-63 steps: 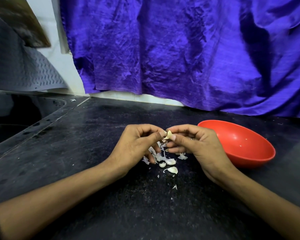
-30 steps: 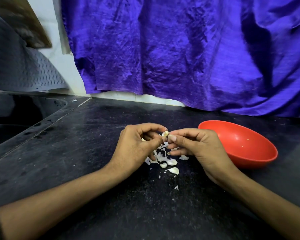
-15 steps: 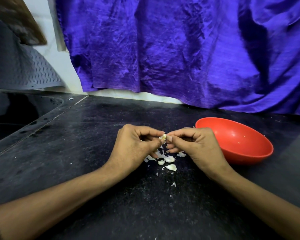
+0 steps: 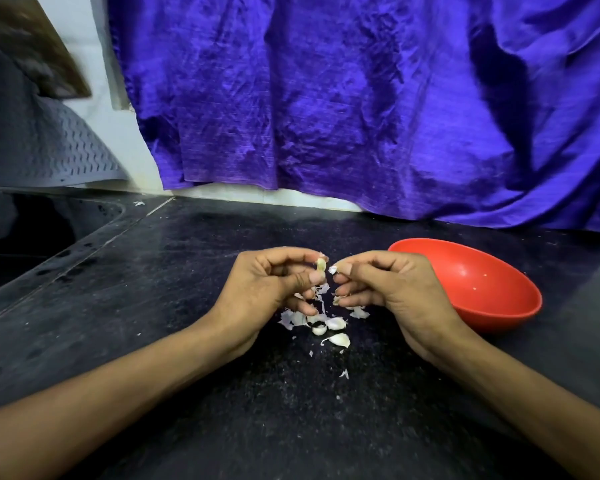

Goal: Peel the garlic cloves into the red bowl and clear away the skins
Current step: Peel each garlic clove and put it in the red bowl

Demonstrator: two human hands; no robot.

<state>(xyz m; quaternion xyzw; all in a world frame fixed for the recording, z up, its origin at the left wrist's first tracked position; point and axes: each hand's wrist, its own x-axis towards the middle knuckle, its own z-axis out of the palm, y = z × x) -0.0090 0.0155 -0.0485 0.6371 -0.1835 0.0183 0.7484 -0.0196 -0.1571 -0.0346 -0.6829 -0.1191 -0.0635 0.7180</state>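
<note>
My left hand (image 4: 267, 289) pinches a pale garlic clove (image 4: 321, 264) between thumb and forefinger, above the black counter. Just to its right, my right hand (image 4: 385, 289) pinches a small white scrap of skin (image 4: 332, 270), a finger's width away from the clove. Below both hands lies a heap of garlic cloves and torn skins (image 4: 326, 323). The red bowl (image 4: 482, 289) stands right of my right hand; only a tiny white speck shows inside it.
A dark sink (image 4: 25, 244) is sunk into the counter at the left, with a grey perforated mat (image 4: 32, 143) leaning behind it. A purple cloth (image 4: 361, 98) hangs along the back wall. Small skin flecks (image 4: 343, 374) dot the black counter (image 4: 187, 341) nearer to me.
My hands were pressed together on the clove; now they have drawn slightly apart, a scrap of skin going with the right hand while the left keeps the clove.
</note>
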